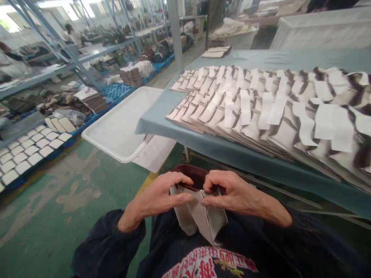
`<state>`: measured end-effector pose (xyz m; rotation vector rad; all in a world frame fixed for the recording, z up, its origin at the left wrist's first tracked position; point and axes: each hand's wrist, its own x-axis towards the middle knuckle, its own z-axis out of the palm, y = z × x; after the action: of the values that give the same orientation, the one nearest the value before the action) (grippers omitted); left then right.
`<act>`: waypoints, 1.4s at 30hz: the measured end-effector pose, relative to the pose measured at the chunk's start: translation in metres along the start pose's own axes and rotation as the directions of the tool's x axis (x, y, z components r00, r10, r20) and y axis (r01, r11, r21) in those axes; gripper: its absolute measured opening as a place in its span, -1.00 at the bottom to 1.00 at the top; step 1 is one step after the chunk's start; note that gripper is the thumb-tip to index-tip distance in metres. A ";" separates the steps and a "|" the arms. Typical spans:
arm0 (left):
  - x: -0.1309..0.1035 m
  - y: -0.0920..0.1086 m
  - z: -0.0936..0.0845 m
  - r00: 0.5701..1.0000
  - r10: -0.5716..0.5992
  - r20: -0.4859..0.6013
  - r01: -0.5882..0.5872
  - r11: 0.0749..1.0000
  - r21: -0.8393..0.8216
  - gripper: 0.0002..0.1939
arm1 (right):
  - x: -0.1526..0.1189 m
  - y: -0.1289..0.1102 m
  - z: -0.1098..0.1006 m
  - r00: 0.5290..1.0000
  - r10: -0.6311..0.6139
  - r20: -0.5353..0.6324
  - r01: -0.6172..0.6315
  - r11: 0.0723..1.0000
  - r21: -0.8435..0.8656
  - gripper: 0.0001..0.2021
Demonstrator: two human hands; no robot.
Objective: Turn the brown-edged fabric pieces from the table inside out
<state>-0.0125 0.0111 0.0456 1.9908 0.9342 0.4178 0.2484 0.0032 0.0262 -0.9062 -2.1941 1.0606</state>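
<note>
Both hands (162, 193) (234, 191) pinch and partly hide what seems a beige pouch (199, 216).

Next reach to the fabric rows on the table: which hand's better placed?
Right, probably. The right hand is nearer the fabric rows, on the table side; the left hand is nearer the white bin. Both pinch the beige fabric piece, so the right must let go first.

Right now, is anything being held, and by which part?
Yes: the left grip and right grip both pinch a beige fabric piece near its upper edge.
</note>
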 end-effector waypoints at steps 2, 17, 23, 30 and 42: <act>0.007 0.009 -0.001 0.996 0.072 0.049 -0.070 0.996 -0.050 -0.78 | 0.003 -0.004 -0.001 1.000 -0.004 0.011 0.004 1.000 0.018 -0.74; 0.017 0.000 0.015 0.986 -0.082 0.146 0.130 0.925 -0.356 -0.76 | 0.010 0.006 0.008 0.964 0.208 0.167 -0.248 0.927 0.280 -0.71; 0.010 -0.005 0.019 0.992 -0.085 0.097 0.115 0.924 -0.364 -0.75 | 0.008 0.017 0.019 0.942 0.252 0.224 -0.331 0.812 0.480 -0.76; 0.006 -0.006 0.024 0.990 -0.132 0.044 0.140 0.938 -0.317 -0.78 | 0.006 0.011 0.023 0.966 0.231 0.115 -0.256 0.919 0.301 -0.86; 0.014 0.008 0.022 0.982 -0.162 -0.102 0.156 0.986 -0.061 -0.84 | 0.015 0.005 0.025 0.981 0.123 -0.150 -0.136 0.987 -0.082 -0.98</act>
<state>0.0135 0.0066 0.0387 1.8453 1.1291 0.4567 0.2231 0.0051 0.0111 -1.1439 -2.1010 0.9271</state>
